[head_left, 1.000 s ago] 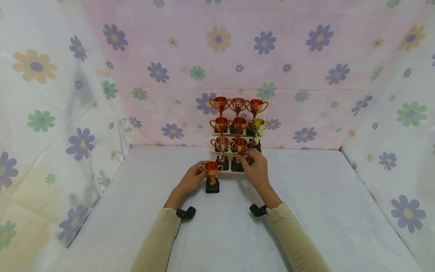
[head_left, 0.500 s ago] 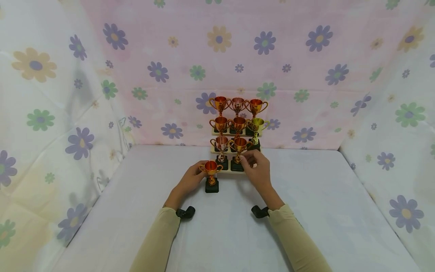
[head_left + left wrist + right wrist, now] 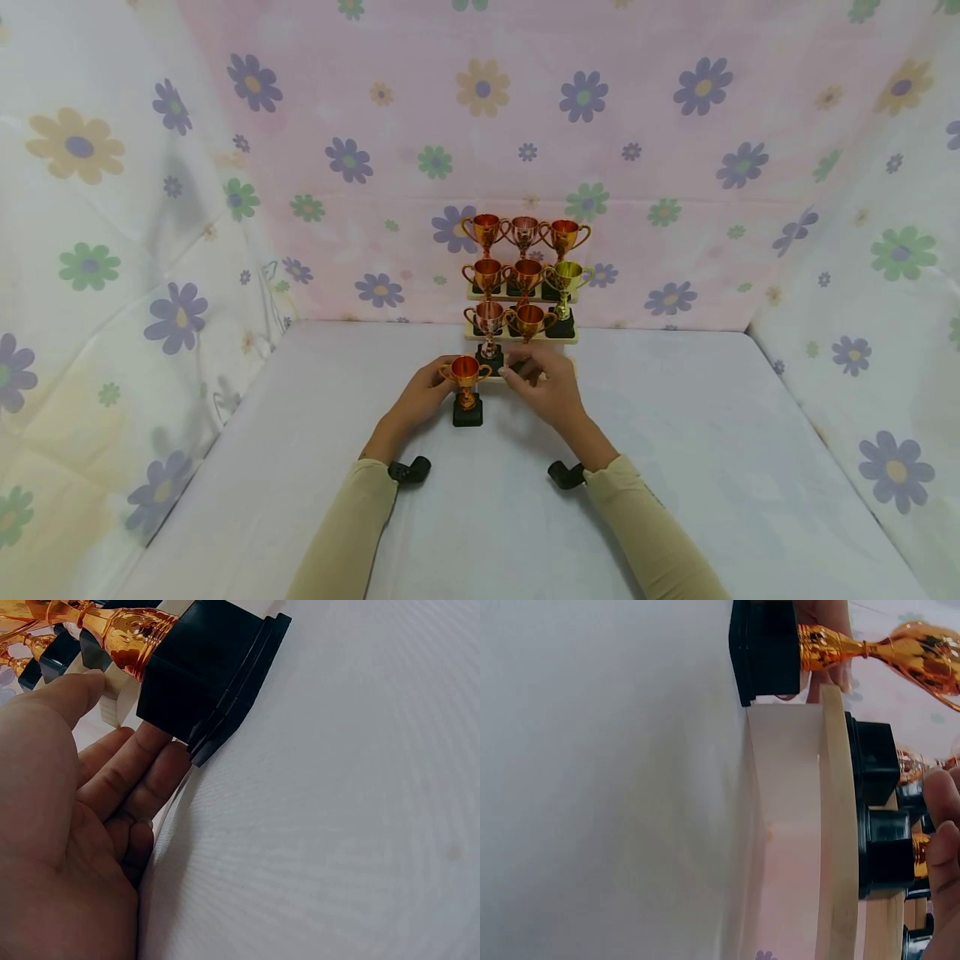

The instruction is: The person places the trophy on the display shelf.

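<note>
In the head view my left hand (image 3: 422, 394) is at the left of an orange-gold trophy cup (image 3: 467, 373) standing upright on the table before the stand. Its fingers touch the back of the black base (image 3: 202, 667) in the left wrist view, the thumb apart from it. My right hand (image 3: 546, 385) is in front of the lowest step, its fingers by a rose-gold trophy (image 3: 489, 317) and another orange-gold trophy (image 3: 530, 318). The hand hides the latter's base in the head view. Contact between its fingertips and either trophy is hard to tell.
A pale wooden stepped stand (image 3: 480, 331) bears rows of small trophies, one of them a yellow-gold trophy (image 3: 566, 279) at the right of its step. White cloth covers the table (image 3: 675, 467). A flowered pink curtain (image 3: 390, 242) hangs close behind the stand.
My right hand has come away from the right side of the orange-gold trophy on the lowest step and moved left, across its front. The left hand and its trophy have stayed put.
</note>
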Motion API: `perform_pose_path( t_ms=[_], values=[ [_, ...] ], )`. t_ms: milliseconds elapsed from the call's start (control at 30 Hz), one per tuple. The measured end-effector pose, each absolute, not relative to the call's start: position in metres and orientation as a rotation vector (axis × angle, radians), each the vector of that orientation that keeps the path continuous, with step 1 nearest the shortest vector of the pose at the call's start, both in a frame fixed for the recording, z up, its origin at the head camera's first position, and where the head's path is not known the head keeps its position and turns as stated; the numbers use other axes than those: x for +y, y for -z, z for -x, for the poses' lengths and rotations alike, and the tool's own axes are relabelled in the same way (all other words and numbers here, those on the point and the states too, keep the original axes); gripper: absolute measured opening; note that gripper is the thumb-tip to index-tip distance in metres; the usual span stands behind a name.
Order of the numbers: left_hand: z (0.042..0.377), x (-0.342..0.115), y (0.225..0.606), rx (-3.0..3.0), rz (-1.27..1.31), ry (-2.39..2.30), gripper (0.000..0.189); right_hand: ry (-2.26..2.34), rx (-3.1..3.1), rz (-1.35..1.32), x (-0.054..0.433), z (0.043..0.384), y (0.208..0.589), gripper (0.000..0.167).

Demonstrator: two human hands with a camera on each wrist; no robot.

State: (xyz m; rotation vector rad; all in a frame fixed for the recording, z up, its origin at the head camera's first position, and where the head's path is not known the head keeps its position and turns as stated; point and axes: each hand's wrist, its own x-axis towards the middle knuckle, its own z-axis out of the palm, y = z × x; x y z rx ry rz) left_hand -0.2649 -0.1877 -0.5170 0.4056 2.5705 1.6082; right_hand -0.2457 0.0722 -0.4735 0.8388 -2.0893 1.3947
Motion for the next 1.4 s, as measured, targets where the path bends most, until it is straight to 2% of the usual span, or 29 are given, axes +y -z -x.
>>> perform_pose_path(
  t_ms=[167, 533, 933, 1400],
  values=[
    [0.265, -0.188, 0.517, 2.563, -0.394, -1.615, 0.043, -1.422, -2.133, -0.889, 0.069, 0.244, 0.475, 0.041],
    [0.266, -0.190, 0.521, 2.556, -0.409, -1.631, 0.042, -1.358, -2.182, -0.986, 0.053, 0.246, 0.486, 0.050],
    [0.267, -0.191, 0.521, 2.592, -0.483, -1.617, 0.037, -1.441, -2.386, -0.905, 0.032, 0.240, 0.480, 0.057],
    [0.266, -0.189, 0.521, 2.590, -0.487, -1.628, 0.036, -1.505, -2.376, -0.893, 0.033, 0.240, 0.484, 0.046]
  ],
)
